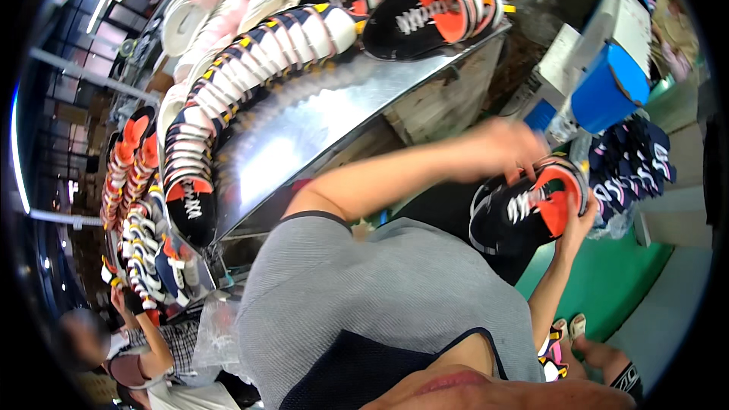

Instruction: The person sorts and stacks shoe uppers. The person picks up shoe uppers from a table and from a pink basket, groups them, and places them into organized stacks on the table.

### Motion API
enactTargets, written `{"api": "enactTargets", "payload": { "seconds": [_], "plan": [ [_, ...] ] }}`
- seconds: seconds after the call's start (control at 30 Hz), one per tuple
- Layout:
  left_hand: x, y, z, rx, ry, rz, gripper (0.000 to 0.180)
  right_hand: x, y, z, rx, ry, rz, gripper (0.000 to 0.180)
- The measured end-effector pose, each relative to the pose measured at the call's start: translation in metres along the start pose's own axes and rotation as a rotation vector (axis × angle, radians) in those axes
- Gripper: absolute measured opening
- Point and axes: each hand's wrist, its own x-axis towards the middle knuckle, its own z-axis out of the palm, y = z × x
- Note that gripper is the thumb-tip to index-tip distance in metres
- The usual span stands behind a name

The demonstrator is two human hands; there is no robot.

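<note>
A black shoe (509, 220) with white laces and an orange lining is held in front of me, at the right of the view. My right hand (579, 222) is closed round its heel end, with fingers along the collar. Above the laces and the shoe's opening is my left hand (507, 150), its arm stretched across from the left. Motion smears that hand. Its fingertips point down near the shoe's upper edge, and whether they pinch anything is unclear.
A shiny metal table (304, 133) at left carries curved rows of nested shoes (266, 49). At right stand a blue bin (611, 91) and a pile of dark shoe parts (630, 163). A co-worker (144, 349) is at lower left; another person's feet (577, 326) show at lower right.
</note>
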Motion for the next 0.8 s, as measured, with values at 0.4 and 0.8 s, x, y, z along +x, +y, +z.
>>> {"api": "enactTargets", "payload": {
  "seconds": [0.4,0.8],
  "plan": [
    [0.038,-0.092,0.038,-0.411,0.221,-0.234,0.034,-0.015,-0.045,0.066,0.008,-0.100,-0.054,0.035],
    [0.127,-0.092,-0.028,0.001,0.278,-0.172,0.039,0.035,-0.033,0.086,-0.146,-0.189,0.149,0.067]
  ]
}}
